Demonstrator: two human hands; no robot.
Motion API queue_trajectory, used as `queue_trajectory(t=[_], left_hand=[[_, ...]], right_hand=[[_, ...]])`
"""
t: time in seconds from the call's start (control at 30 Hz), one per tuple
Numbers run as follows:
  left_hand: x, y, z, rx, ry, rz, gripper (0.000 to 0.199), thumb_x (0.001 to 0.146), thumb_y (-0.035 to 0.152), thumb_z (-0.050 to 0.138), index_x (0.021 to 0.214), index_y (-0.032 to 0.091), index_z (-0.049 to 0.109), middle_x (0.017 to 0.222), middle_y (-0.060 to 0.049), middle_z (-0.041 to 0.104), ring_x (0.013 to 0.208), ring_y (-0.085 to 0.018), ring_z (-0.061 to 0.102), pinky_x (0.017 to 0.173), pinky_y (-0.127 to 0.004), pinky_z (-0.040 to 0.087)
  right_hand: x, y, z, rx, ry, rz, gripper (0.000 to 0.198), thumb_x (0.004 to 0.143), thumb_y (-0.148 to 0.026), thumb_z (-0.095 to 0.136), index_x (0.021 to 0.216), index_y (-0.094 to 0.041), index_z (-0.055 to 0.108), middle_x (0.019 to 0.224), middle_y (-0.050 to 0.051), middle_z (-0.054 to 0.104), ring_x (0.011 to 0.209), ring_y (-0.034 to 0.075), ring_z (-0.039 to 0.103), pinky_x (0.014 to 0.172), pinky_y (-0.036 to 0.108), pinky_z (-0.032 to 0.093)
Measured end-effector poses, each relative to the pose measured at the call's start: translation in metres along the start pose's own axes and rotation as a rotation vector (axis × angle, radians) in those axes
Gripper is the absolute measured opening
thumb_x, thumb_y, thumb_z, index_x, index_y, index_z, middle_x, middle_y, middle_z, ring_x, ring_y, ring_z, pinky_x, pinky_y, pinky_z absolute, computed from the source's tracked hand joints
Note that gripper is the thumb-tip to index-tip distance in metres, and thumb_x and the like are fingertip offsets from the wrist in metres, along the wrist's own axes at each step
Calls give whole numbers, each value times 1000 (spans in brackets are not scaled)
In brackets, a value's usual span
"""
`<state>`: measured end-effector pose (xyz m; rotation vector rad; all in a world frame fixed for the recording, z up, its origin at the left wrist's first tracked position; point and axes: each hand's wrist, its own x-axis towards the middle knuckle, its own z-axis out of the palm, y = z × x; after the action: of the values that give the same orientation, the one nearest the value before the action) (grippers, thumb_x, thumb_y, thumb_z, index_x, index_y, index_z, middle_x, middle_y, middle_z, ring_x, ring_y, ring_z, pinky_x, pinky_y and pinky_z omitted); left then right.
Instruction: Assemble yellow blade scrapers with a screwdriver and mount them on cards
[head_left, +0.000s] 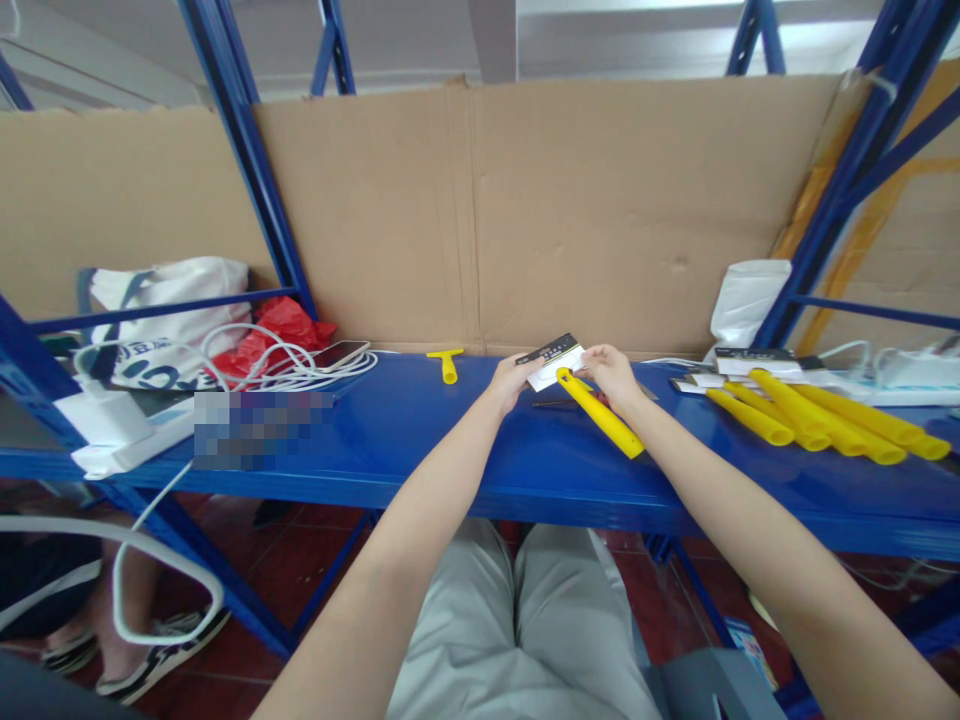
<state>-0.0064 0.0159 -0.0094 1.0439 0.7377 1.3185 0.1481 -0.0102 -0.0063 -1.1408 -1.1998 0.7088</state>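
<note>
Between my two hands is a black-and-white card (556, 360), tilted above the blue tabletop. My left hand (511, 382) grips its left edge. At the card's right edge, my right hand (609, 374) is closed with fingers pinched together. A yellow tube-shaped handle (604, 418) hangs from the card's lower side and slants down to the right, passing by my right wrist. Whether it is fastened to the card is too small to tell. Some thin dark item lies on the table behind the handle, mostly hidden.
Several yellow handles with cards (817, 415) are piled at the right. A small yellow T-shaped piece (448, 365) stands near the back cardboard (600, 220). To the left are a white power strip (139, 440), cables, a red plastic bag (277, 335) and a tote bag (176, 310). Another person's shoe (161, 655) shows below.
</note>
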Motion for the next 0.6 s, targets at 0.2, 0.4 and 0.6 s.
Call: queue_trajectory(t=[0.2, 0.4, 0.6], left_hand=[[4, -3, -3, 69, 62, 22, 14, 61, 0, 73, 63, 13, 65, 59, -2, 64, 54, -12, 59, 69, -30, 51], [9, -5, -6, 124, 211, 59, 17, 62, -3, 67, 59, 14, 63, 56, -1, 62, 59, -14, 62, 72, -31, 51], [5, 1, -6, 75, 365, 51, 24, 61, -10, 61, 60, 15, 57, 54, 1, 57, 60, -15, 63, 71, -31, 52]], right_hand=[[4, 4, -2, -139, -30, -96, 7, 76, -22, 55, 76, -21, 48, 78, 3, 65, 65, 15, 64, 62, 29, 54], [-1, -1, -4, -669, -41, -475, 14, 77, -28, 56, 86, -18, 57, 96, 11, 65, 81, 21, 62, 81, 38, 48], [-13, -3, 2, -864, -383, -476, 32, 76, -28, 61, 105, -18, 55, 93, 9, 67, 83, 22, 63, 76, 33, 47]])
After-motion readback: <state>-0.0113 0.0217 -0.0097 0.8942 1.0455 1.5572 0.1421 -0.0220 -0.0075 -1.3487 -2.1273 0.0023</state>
